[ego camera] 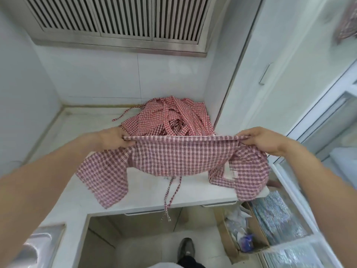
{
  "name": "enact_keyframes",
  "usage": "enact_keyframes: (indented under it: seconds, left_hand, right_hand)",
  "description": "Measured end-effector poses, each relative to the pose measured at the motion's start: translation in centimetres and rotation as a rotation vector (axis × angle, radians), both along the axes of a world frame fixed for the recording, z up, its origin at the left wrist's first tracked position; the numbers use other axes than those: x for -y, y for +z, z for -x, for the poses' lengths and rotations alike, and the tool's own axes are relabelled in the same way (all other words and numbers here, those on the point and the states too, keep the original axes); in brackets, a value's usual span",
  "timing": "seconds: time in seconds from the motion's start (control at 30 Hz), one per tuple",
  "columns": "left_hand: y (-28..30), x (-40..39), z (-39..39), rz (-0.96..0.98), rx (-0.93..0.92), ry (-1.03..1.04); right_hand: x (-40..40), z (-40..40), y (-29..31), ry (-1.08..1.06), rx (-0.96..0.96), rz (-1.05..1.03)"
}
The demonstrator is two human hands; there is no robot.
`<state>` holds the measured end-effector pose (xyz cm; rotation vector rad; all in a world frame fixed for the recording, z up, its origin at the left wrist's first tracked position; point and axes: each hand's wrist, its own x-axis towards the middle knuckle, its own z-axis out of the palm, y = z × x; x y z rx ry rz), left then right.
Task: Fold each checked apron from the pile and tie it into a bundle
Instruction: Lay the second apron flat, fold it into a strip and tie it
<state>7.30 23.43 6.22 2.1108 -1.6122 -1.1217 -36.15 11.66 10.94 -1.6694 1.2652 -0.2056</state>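
The white, smooth table [81, 192] carries a crumpled pile [170, 117] of red-checked aprons at its rear. Above the table front, a woven checked apron [179, 155] hangs stretched, long axis left-to-right. Left hand [113, 137] and right hand [258, 138] fingers pinch its top-edge corners.

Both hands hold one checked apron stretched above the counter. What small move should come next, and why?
Probably lower the apron flat onto the bare counter in front of the pile. The left hand and right hand pinch its top edge taut, but the side flaps droop and the ties dangle past the counter edge, so a neat fold looks hard in the air.
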Motion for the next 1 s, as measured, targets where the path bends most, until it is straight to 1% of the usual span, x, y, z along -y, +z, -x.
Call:
enact_keyframes:
  seconds: [0.07,0.17,0.23,0.33,0.4,0.47,0.53,0.6,0.67,0.8,0.9,0.97,1.0]
  left_hand:
    - [0.1,-0.3,-0.9,-0.204,-0.007,-0.070]
    - [-0.1,-1.1,-1.1,-0.477,-0.050,-0.109]
    - [-0.7,-1.5,-1.1,-0.614,-0.077,-0.168]
    - [-2.0,-2.1,-1.6,-0.746,-0.105,-0.244]
    - [-3.2,-2.1,-2.0,-0.756,-0.117,-0.224]
    - [-4.1,-2.0,-2.3,-0.711,-0.044,-0.195]
    - [-5.1,-1.8,-2.6,-0.649,0.099,-0.192]
    - [-6.5,-1.4,-2.9,-0.613,0.236,-0.205]
    - [-8.3,-1.0,-3.3,-0.573,0.330,-0.219]
    - [-12.0,-0.4,-4.0,-0.533,0.420,-0.230]
    - [-13.7,0.0,-4.5,-0.474,0.509,-0.144]
    - [-14.4,0.3,-5.1,-0.440,0.549,-0.081]
    - [-14.9,0.6,-5.3,-0.462,0.579,-0.078]
  right_hand:
    - [-0.6,0.9,0.4,0.088,-0.136,-0.140]
    - [-1.7,1.1,-0.3,0.174,-0.368,-0.335]
    - [-2.0,0.9,-1.2,0.116,-0.450,-0.424]
    - [-1.9,0.3,-2.4,0.022,-0.479,-0.544]
    - [-1.7,-0.2,-3.0,-0.003,-0.477,-0.599]
    - [-1.4,-0.9,-3.8,0.009,-0.517,-0.600]
    - [-0.7,-1.8,-4.9,0.015,-0.575,-0.505]
    - [0.8,-2.6,-6.8,0.001,-0.580,-0.422]
    - [1.8,-3.4,-8.3,0.031,-0.593,-0.338]
    - [3.9,-4.5,-11.2,0.188,-0.657,-0.215]
    - [5.8,-4.7,-12.8,0.152,-0.640,-0.170]
    - [6.8,-4.7,-13.3,0.191,-0.653,-0.144]
    - [7.8,-4.4,-13.9,0.233,-0.673,-0.118]
